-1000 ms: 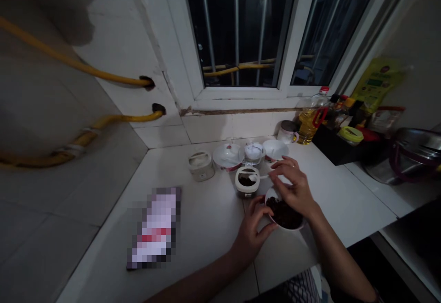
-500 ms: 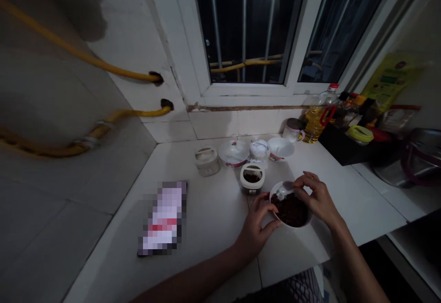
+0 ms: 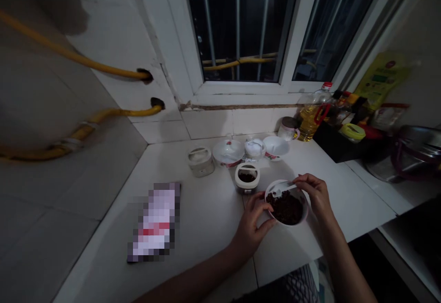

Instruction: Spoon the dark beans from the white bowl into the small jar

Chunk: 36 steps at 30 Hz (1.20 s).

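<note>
Well, left hand (image 3: pixel 252 229) clasping bowl (image 3: pixel 304 213), right hand (image 3: pixel 315 195) pinching spoon (image 3: pixel 284 189), white tiled counter (image 3: pixel 203 215)

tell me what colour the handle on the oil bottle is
The oil bottle's handle is red, and it shows best in the head view.

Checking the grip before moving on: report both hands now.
Left hand: closed, holding the white bowl by its rim.
Right hand: closed, pinching a white spoon.

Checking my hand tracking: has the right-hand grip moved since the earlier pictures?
Yes: the right-hand grip has moved rightward, farther from the lidded white pot on the counter.
</note>
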Each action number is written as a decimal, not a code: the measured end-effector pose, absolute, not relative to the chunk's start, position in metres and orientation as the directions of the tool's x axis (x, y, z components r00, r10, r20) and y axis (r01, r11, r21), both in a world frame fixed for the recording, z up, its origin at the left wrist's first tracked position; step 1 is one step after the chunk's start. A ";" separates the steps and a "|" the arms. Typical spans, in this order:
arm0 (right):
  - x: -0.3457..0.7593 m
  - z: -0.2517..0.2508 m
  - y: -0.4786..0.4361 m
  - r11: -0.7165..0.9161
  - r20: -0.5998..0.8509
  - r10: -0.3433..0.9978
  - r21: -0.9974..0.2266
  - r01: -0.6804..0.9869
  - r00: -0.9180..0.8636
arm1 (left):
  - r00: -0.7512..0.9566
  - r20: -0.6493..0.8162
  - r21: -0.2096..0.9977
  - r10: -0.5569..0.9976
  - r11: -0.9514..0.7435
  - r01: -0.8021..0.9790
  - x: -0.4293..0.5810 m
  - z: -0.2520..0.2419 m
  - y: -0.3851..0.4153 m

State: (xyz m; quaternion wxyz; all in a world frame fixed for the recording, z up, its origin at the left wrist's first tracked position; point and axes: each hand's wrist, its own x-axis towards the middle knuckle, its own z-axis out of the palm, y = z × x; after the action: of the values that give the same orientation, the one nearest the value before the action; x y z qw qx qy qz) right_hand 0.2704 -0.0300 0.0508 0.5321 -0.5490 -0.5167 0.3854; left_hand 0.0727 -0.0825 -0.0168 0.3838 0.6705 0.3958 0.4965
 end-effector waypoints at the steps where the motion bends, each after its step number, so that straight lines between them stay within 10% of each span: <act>1: 0.270 0.050 -0.030 0.098 0.121 0.975 -0.987 0.131 0.184 | 0.190 0.366 0.907 0.911 -0.395 0.149 0.073 -0.017 -0.083; 12: 0.270 0.048 -0.031 0.363 0.377 0.925 -0.827 0.429 -0.056 | 0.197 0.367 0.906 0.909 -0.397 0.146 0.072 -0.018 -0.083; 36: 0.261 0.051 -0.036 0.040 0.027 0.975 -0.998 -0.058 0.222 | 0.205 0.386 0.899 0.899 -0.417 0.137 0.072 -0.017 -0.082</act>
State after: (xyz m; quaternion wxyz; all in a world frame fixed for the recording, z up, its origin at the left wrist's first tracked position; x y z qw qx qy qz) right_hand 0.2614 -0.0363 0.0508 0.5760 -0.5282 -0.4340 0.4481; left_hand 0.0718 -0.0820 -0.0174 0.3807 0.6764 0.3830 0.5009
